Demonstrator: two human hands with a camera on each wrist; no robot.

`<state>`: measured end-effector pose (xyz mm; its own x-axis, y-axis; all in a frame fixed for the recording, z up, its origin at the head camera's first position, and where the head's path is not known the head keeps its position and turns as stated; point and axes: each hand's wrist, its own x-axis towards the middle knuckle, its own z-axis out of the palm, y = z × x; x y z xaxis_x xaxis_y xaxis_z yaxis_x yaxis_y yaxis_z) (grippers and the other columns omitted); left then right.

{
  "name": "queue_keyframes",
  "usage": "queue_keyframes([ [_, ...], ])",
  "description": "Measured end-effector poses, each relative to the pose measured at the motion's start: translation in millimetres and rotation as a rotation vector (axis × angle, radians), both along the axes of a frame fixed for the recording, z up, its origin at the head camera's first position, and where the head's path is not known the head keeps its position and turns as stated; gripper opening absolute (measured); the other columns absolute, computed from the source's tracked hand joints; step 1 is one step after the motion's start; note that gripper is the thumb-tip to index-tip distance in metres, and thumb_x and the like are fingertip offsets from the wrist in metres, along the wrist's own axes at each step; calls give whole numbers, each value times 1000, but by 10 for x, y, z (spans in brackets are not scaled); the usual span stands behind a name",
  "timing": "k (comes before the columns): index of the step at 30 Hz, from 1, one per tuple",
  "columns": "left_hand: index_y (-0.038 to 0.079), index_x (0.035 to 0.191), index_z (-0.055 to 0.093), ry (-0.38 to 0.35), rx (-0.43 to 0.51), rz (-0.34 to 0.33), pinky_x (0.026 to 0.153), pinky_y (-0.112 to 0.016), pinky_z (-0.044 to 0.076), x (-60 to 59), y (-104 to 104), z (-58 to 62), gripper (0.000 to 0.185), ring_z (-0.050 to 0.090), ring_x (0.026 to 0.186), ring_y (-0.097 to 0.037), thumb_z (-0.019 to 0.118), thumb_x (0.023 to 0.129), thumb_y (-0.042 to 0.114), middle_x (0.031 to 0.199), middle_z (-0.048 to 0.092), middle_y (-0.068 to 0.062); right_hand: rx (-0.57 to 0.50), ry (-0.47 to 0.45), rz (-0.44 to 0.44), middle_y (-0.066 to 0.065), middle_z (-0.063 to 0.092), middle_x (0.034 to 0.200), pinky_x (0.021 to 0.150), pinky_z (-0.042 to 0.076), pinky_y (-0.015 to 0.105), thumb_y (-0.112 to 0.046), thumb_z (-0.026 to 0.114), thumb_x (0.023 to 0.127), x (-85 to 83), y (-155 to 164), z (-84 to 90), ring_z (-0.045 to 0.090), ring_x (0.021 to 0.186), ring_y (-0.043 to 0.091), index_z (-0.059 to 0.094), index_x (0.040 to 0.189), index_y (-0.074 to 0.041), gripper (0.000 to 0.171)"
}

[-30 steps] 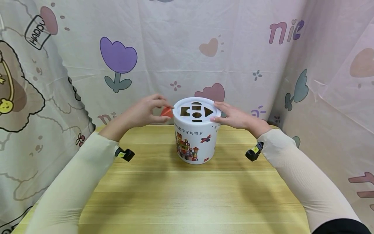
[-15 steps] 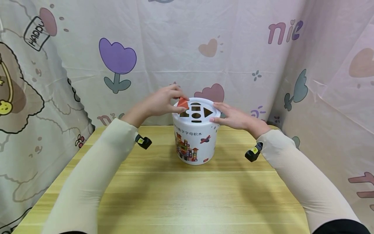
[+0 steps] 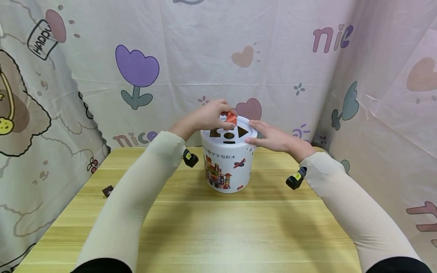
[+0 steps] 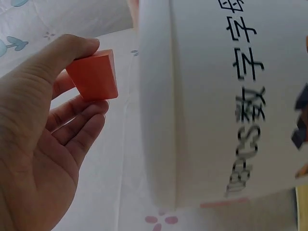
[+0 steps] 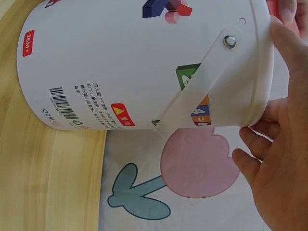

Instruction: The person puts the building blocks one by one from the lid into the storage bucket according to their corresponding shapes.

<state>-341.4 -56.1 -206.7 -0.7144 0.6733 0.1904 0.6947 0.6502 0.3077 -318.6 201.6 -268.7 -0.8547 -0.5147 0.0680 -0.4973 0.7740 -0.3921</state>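
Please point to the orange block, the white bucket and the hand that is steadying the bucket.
orange block (image 4: 94,76): left wrist view, its front face.
white bucket (image 3: 227,161): head view, its printed side wall.
right hand (image 3: 273,137): head view, its back.

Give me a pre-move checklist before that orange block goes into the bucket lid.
1. Left hand pinches the orange block: ok.
2. Grip leaves the block's lower end free: cannot tell.
3. Right hand rests on the lid rim, steadying the white bucket: ok.
4. Block sits over a cutout of its own shape: cannot tell.
5. Bucket stands upright on the wooden table: ok.
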Motion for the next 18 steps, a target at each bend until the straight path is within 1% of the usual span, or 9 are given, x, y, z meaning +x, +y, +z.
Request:
queue_keyframes([
  [4,14,123,67,-5,-16,0,81,-30,47,-74,142,-45,39,50,100,-19,70,89,33,112,53,-2,-1,-2,4,12,14,162,112,25,60,-69,46,92,-5,10,-10,20,145,37,18,158,-13,91],
  [9,13,122,66,-5,-28,-2,79,-30,46,-147,287,-124,38,51,96,-19,70,90,33,110,54,-2,0,-5,5,10,13,162,112,24,60,-69,46,91,-6,17,-16,20,145,36,17,158,-15,90],
  [13,13,122,66,-12,-45,4,80,-30,46,-191,368,-201,39,50,97,-19,69,90,34,111,53,-2,7,-1,8,10,13,162,112,24,60,-69,45,91,-1,16,-10,19,145,36,17,158,-15,90],
  [18,15,122,65,-16,-103,12,81,-30,45,-219,438,-272,41,50,97,-18,69,90,39,112,52,-2,11,7,12,12,15,162,113,24,59,-69,45,91,1,18,-4,19,145,36,18,158,-14,91],
])
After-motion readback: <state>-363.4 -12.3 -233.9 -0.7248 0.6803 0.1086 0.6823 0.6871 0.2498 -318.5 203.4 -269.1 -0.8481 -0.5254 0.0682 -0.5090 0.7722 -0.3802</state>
